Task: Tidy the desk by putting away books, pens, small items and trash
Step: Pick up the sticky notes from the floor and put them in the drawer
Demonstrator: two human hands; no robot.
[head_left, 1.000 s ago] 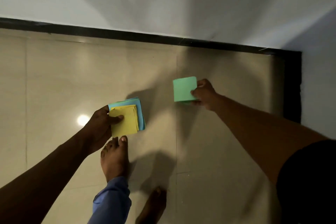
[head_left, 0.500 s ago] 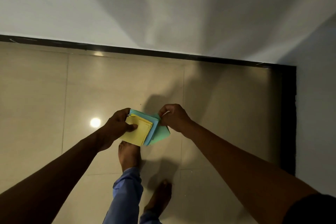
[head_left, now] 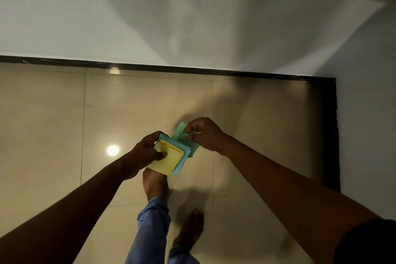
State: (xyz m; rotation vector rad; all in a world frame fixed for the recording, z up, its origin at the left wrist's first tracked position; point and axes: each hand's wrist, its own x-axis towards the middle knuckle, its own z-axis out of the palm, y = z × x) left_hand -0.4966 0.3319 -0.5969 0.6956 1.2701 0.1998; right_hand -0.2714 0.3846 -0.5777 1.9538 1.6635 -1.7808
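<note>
- The stack of coloured paper squares (head_left: 171,159) was held in mid-air above the tiled floor (head_left: 53,124), over a bare foot (head_left: 154,184); no desk was in view, so nothing carried it but the hands.
- The left hand (head_left: 147,152) was seen pinching the stack's left edge, thumb pressed down on the yellow sheets on top, fingers curled beneath.
- The green sheets (head_left: 182,135) were being pinched at their upper edge by the right hand (head_left: 205,135), fingers curled round them, at the stack's far right corner.
- The sheets were judged very light, thin and floppy: the green ones were already bent and fanned out of line.
- Loose sheets like these were judged likely to slide apart; a firm pinch across the whole thickness, close to one edge, was reckoned the safest hold.
- Squaring the edges was judged necessary before the stack could be put away.
</note>
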